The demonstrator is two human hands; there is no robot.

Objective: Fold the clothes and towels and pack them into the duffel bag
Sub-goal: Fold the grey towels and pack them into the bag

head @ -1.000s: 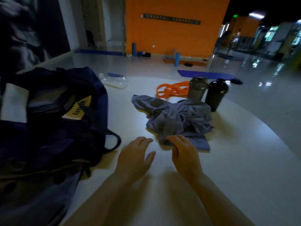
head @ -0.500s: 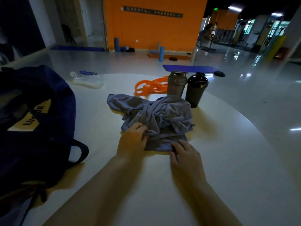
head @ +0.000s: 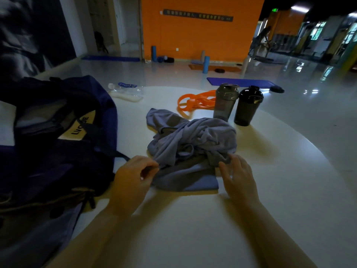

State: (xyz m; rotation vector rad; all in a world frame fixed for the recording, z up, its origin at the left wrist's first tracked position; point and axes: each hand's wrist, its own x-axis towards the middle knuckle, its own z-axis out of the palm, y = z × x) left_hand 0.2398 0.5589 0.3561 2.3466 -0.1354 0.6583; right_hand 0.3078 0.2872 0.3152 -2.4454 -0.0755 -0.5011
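A crumpled grey-blue cloth garment (head: pixel 191 144) lies bunched in the middle of the round white table (head: pixel 270 190). The left hand (head: pixel 133 178) pinches its near-left edge between thumb and curled fingers. The right hand (head: pixel 239 176) grips the near-right fold, fingers bent into the fabric, though the dim light makes that hold less certain. The open navy fabric duffel bag (head: pixel 63 144) sits just left of the garment. Behind stand 2 dark plastic shaker bottles (head: pixel 248 106), beside orange rubber resistance bands (head: pixel 193 102).
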